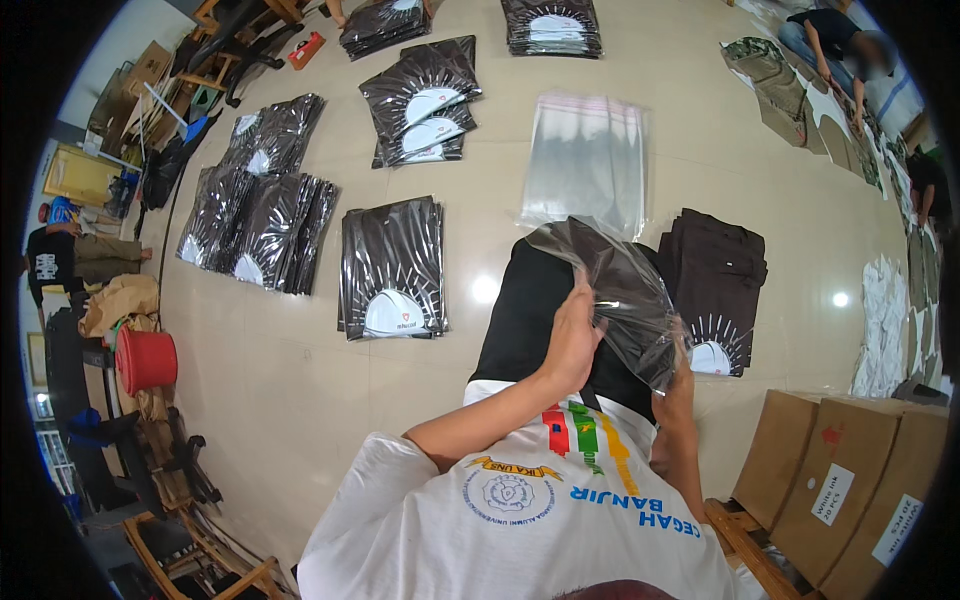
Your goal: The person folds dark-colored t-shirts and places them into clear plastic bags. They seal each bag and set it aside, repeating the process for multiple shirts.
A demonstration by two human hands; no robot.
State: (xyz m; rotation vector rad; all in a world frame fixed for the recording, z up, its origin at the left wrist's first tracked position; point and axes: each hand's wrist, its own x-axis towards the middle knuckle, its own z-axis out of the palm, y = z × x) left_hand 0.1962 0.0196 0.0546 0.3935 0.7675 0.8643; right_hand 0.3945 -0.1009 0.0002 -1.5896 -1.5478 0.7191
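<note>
A dark brown folded garment in a clear plastic bag lies over my lap, bent and creased. My left hand grips its left side, thumb and fingers on the film. On its right edge is my right hand, partly hidden behind the plastic. Just beyond my knees lies a stack of empty clear plastic bags with pinkish strips at the far end. To the right sits a pile of unbagged folded dark garments, the top one printed with a white helmet and rays. A bagged garment stack lies to the left.
More bagged garment stacks lie at left, with a fanned pile farther off. Cardboard boxes stand close at my right, near a wooden frame. At left is a red bucket. Another person handles cloth pieces far right.
</note>
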